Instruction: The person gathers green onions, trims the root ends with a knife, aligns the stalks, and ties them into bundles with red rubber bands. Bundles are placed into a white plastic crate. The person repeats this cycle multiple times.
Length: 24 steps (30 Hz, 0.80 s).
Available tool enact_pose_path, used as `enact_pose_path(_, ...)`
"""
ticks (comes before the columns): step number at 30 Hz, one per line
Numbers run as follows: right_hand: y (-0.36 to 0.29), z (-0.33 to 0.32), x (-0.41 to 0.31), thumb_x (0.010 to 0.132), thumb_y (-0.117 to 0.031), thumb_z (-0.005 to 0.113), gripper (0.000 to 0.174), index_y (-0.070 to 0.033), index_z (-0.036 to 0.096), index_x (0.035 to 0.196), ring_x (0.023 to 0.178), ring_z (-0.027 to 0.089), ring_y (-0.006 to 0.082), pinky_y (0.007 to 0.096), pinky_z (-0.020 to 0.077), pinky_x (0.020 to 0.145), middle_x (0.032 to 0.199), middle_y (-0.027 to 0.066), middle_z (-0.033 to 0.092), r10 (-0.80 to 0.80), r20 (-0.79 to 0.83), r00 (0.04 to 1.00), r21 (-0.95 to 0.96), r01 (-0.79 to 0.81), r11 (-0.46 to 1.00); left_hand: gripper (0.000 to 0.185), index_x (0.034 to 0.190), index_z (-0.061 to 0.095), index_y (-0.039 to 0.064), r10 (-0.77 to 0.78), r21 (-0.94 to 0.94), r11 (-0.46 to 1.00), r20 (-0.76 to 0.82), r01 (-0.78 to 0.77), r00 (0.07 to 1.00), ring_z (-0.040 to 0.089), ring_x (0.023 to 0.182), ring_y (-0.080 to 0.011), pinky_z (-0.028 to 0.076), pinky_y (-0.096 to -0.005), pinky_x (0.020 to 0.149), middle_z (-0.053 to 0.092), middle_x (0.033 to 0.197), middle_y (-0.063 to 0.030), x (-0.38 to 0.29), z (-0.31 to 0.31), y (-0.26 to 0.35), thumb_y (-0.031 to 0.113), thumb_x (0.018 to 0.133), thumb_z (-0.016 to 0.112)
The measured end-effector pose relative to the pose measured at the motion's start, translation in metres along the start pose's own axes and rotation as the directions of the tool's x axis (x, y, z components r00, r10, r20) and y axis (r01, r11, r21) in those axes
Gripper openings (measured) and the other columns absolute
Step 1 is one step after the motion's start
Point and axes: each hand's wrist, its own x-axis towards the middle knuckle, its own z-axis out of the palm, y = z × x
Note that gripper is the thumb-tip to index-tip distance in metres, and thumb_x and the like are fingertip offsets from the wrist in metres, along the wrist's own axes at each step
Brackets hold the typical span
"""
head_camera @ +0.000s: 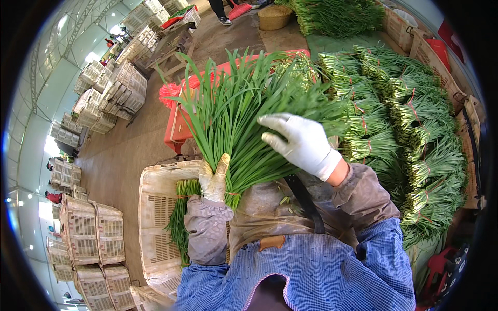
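Note:
My left hand [215,175], in a stained white glove, grips a large bundle of green garlic chives [241,128] near its tied end, where a red band shows. The leaves fan out upward and to the right over a red table [178,130]. Above the right side of the bundle is my right hand [297,142], gloved in white, its fingers spread; whether it touches the leaves I cannot tell. Left of my lap stands a cream plastic crate [155,217] with another chive bundle [187,190] inside.
Rows of banded chive bundles [412,136] lie to my right, and a larger heap [338,17] is behind them. Red ties [169,93] hang at the table's corner. Crates [93,233] are stacked on the left. Farther back are a woven basket [274,17] and a person's shoe [224,20].

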Motion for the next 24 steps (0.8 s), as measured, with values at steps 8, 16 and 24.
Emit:
enact_pose_path(8, 0.006, 0.0, 0.06, 0.08, -0.026, 0.076, 0.016, -0.014, 0.071, 0.09, 0.071, 0.065, 0.0253, 0.0385, 0.0509, 0.062, 0.072, 0.0045, 0.062, -0.021, -0.123, 0.992, -0.221, -0.007, 0.975, 0.054, 0.137, 0.052, 0.004, -0.034, 0.008, 0.999, -0.009, 0.034, 0.999, 0.054, 0.11, -0.0151, 0.045, -0.0302, 0.099, 0.056, 0.129, -0.0035, -0.003, 0.001, 0.003, 0.013, 0.089, 0.075)
enact_pose_path(16, 0.029, 0.021, 0.067, 0.079, -0.029, 0.075, 0.02, -0.013, 0.073, 0.092, 0.08, 0.068, 0.0282, 0.0411, 0.0539, 0.07, 0.082, 0.0076, 0.066, 0.049, -0.032, 0.998, -0.224, -0.055, 0.973, 0.059, 0.14, 0.049, 0.003, 0.002, 0.024, 1.0, 0.003, -0.002, 1.0, 0.055, 0.108, -0.014, 0.046, -0.0291, 0.097, 0.056, 0.129, -0.0041, -0.002, 0.0, 0.0, 0.013, 0.088, 0.076)
enact_pose_path(24, 0.025, 0.03, 0.075, 0.078, -0.029, 0.074, 0.016, -0.013, 0.07, 0.081, 0.073, 0.065, 0.0277, 0.0403, 0.0519, 0.063, 0.074, 0.0059, 0.061, -0.159, 0.008, 0.987, -0.405, 0.148, 0.902, 0.057, 0.138, 0.051, 0.0, 0.028, 0.023, 0.999, 0.01, -0.029, 1.0, 0.055, 0.107, -0.0151, 0.045, -0.0297, 0.097, 0.057, 0.127, -0.0053, -0.005, 0.007, 0.012, 0.014, 0.089, 0.076)
